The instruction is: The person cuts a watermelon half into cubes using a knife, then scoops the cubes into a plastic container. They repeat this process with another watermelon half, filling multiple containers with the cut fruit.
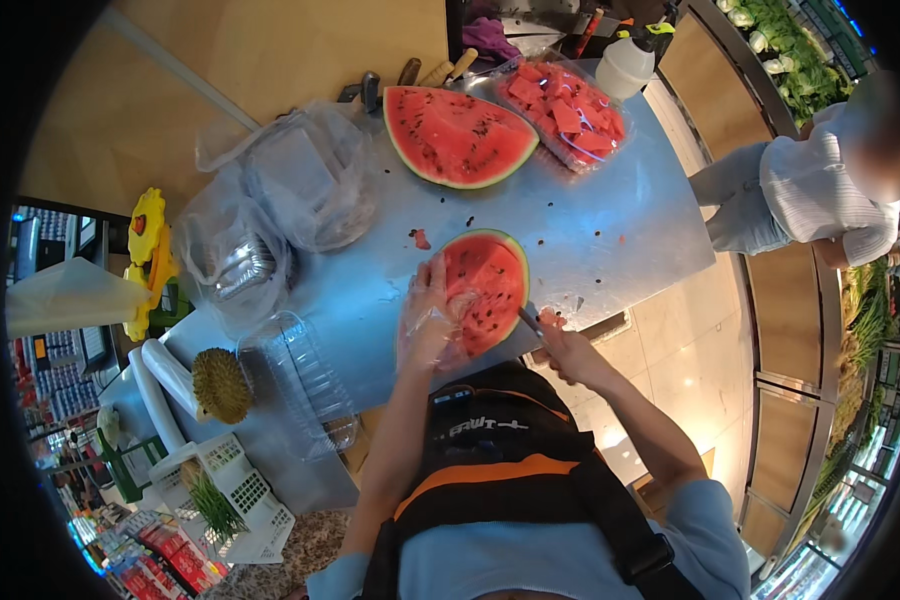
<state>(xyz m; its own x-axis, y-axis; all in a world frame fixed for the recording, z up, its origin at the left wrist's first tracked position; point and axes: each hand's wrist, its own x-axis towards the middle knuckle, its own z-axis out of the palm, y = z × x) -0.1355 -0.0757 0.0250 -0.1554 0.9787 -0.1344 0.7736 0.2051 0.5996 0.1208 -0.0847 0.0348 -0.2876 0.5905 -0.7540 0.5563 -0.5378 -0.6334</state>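
On the metal table lies a cut watermelon piece [487, 281], red face up, close to the table's near edge. My left hand [430, 319], in a clear plastic glove, rests on its left side and holds it. In my right hand [568, 354] is a knife [529, 321], its visible part meeting the rind at the lower right; the rest of the blade is hidden. A larger watermelon wedge [457, 135] lies farther back. Beside that wedge stands a clear plastic container of watermelon chunks [566, 112].
Plastic bags with clear containers [300, 176] sit at the left, near an open clamshell box [292, 375] and a durian [222, 385]. A white spray bottle [625, 67] stands at the back right. Another person [802, 180] stands beyond the table's right end.
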